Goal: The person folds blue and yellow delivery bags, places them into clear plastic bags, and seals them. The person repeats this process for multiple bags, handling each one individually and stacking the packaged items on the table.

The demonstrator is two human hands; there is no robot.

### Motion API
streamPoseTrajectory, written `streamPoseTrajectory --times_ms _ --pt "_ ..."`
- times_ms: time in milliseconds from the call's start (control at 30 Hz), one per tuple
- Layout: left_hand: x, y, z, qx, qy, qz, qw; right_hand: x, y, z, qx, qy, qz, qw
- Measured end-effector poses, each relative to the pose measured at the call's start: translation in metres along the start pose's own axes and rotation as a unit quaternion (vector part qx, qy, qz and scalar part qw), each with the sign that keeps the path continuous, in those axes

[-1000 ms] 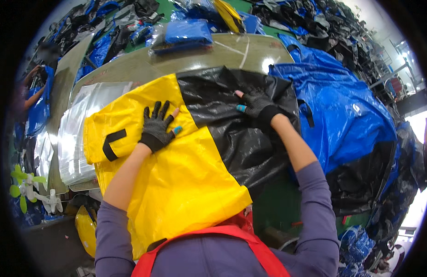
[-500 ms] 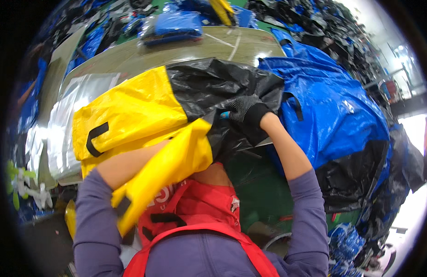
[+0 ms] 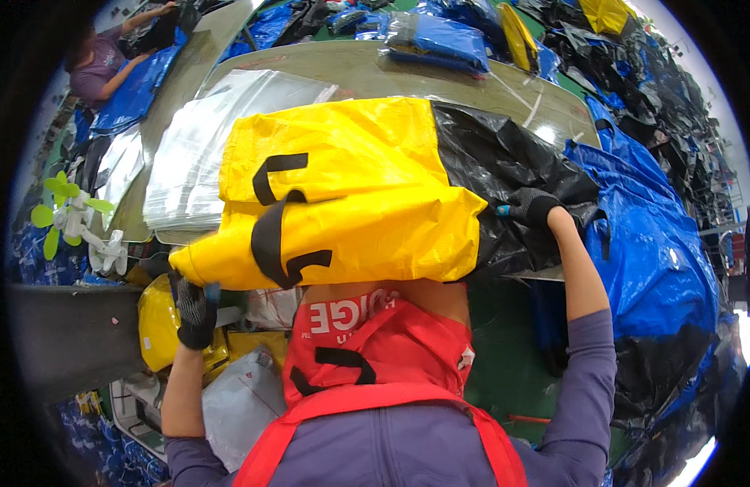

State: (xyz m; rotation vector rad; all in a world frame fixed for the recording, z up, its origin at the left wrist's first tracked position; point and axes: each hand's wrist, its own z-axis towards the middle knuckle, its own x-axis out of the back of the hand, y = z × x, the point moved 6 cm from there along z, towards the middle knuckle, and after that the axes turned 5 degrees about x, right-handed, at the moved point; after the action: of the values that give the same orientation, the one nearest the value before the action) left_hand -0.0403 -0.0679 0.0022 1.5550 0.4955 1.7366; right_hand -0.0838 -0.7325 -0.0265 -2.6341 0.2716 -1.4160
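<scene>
From the head view, the left hand (image 3: pixel 195 312), in a black glove, was closed on the lower left corner of the yellow bag (image 3: pixel 350 203), pulling it off the near edge of the bench (image 3: pixel 367 69). The bag lay folded over itself, black straps showing, its far part resting on the bench. The right hand (image 3: pixel 535 207), also gloved, gripped the crumpled black sheet (image 3: pixel 505 162) just beside the bag's right edge. A stack of clear plastic sheets (image 3: pixel 204 154) lay to the left, blue bags (image 3: pixel 659 268) to the right
</scene>
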Motion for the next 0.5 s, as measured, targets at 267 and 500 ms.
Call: streamPoseTrajectory --times_ms 267,500 --pt "-0.043 0.017 0.052 0.024 0.215 0.130 0.968 -0.010 -0.035 -0.004 -0.047 -0.008 -0.076 0.996" --pt "-0.247 0.206 0.055 -0.315 -0.170 0.256 0.898 0.020 -0.068 -0.054 -0.015 0.260 -0.154 0.953"
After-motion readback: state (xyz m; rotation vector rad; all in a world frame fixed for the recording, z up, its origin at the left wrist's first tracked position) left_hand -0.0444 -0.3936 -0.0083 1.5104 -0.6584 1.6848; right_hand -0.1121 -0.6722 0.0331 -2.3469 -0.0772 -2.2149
